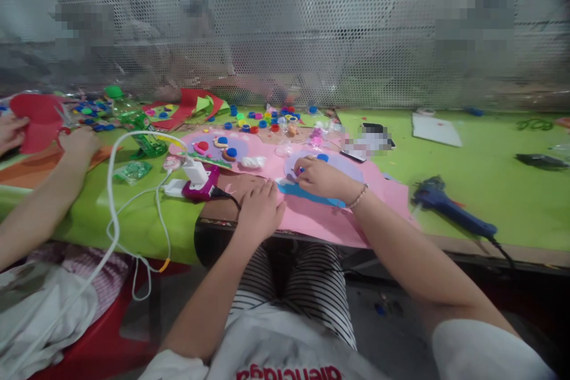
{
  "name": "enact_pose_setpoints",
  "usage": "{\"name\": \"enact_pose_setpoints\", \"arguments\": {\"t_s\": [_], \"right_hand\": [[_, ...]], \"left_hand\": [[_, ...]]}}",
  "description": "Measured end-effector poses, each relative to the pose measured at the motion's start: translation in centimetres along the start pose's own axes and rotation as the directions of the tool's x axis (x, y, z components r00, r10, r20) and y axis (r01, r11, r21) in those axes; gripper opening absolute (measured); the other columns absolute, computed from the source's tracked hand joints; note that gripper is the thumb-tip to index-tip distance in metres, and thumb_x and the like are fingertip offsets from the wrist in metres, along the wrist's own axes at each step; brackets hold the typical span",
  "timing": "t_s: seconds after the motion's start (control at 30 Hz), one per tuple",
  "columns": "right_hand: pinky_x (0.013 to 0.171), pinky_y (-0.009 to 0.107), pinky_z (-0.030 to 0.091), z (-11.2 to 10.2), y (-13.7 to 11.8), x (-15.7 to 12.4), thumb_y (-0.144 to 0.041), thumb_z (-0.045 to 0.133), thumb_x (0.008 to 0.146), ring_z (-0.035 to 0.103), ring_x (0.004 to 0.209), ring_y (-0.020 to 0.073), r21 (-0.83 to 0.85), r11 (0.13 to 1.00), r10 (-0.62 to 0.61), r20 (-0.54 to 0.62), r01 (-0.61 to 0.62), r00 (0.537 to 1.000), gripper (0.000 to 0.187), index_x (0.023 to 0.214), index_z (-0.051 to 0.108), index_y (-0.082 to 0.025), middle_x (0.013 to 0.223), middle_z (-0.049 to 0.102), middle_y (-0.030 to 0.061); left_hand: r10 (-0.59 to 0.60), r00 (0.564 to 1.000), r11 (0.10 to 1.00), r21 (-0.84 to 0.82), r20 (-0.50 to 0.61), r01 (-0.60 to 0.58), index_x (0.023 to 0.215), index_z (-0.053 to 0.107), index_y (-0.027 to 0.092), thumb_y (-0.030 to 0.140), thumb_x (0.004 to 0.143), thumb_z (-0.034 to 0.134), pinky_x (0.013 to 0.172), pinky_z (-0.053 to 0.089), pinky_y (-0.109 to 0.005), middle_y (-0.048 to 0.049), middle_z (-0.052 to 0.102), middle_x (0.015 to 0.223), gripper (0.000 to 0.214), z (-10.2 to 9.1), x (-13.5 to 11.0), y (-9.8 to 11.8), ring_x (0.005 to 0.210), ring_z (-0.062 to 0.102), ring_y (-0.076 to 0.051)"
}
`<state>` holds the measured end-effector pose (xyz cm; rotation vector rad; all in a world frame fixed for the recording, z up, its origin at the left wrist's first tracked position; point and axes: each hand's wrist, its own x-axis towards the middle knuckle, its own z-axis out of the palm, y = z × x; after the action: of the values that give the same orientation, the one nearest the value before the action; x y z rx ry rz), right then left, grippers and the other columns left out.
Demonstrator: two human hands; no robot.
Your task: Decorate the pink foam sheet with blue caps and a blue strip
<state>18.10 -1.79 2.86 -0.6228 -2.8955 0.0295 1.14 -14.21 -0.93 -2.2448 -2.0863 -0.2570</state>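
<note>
My left hand [262, 209] lies flat on the brown board by the edge of the pink sheet [307, 219], fingers stretched forward and holding nothing. Over the light purple oval [354, 173], my right hand [327, 178] is bent down with its fingertips together. A small blue and reddish bit shows at those fingertips, too small to name. Just beyond the hand, a blue bottle cap [323, 158] sits on the oval. A blue paper strip [312, 192] runs below it. To the left lies another purple oval [243, 145] bearing cap-and-clay snail shapes.
A purple power adapter [202, 184] with white plugs and cables stands left of my left hand. A glue gun [454, 208] lies at right. A phone [367, 141], loose bottle caps and a green bottle [133, 122] are behind. Another person's hand [80, 141] holds scissors at far left.
</note>
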Motion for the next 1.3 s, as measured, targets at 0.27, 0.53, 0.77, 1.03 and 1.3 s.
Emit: {"name": "enact_pose_setpoints", "arguments": {"t_s": [0.27,0.53,0.77,1.03,1.3], "right_hand": [[0.091,0.042,0.036,2.2,-1.1,1.3,-0.026,0.037,0.096,0.047,0.105,0.0261,-0.048,0.999,-0.005,-0.020,0.004,1.000,0.037,0.115,0.067,-0.017,0.125,0.053,0.0128],[0.089,0.042,0.036,3.2,-1.1,1.6,-0.025,0.041,0.094,0.046,0.100,0.0255,-0.043,0.999,-0.008,-0.007,0.007,1.000,0.033,0.098,0.072,-0.017,0.118,0.056,0.0131],[0.085,0.041,0.035,2.6,-1.7,1.8,-0.029,0.037,0.096,0.046,0.098,0.0265,-0.096,0.995,0.021,0.032,-0.018,0.999,0.038,0.113,0.069,-0.020,0.117,0.055,0.0126],[0.090,0.042,0.033,2.1,-1.5,1.9,-0.033,0.031,0.098,0.044,0.107,0.0271,-0.047,0.999,0.019,-0.021,-0.020,1.000,0.043,0.124,0.063,-0.023,0.128,0.051,0.0113],[0.090,0.043,0.034,3.2,-1.5,1.8,-0.027,0.035,0.095,0.045,0.105,0.0283,-0.068,0.997,-0.046,-0.023,0.044,0.999,0.043,0.129,0.061,-0.023,0.117,0.056,0.0126]], "left_hand": [[0.024,0.998,0.999,-0.040,-0.053,-0.026,0.135,0.045,0.005,0.034,0.093,0.043,0.109,0.034,-0.044,-0.0184,0.046,0.144,0.050,0.6,0.0,-0.2,0.133,0.043,-0.030],[0.039,0.995,0.997,-0.070,-0.095,-0.046,0.126,0.053,0.011,0.032,0.093,0.045,0.106,0.038,-0.043,-0.0158,0.053,0.137,0.041,0.3,-0.3,0.1,0.129,0.046,-0.028],[0.032,0.996,0.996,-0.078,-0.085,-0.039,0.129,0.051,0.009,0.033,0.092,0.046,0.103,0.039,-0.044,-0.0164,0.052,0.137,0.044,0.0,-0.2,0.1,0.127,0.047,-0.030],[0.019,0.994,0.995,-0.098,-0.109,-0.030,0.124,0.055,0.010,0.032,0.092,0.046,0.105,0.039,-0.042,-0.0155,0.053,0.137,0.040,0.3,-0.2,0.0,0.127,0.048,-0.028],[0.007,0.991,0.993,-0.116,-0.136,-0.023,0.120,0.055,0.007,0.029,0.089,0.050,0.103,0.041,-0.043,-0.0185,0.060,0.126,0.038,0.6,-0.1,0.0,0.122,0.052,-0.030]]}}
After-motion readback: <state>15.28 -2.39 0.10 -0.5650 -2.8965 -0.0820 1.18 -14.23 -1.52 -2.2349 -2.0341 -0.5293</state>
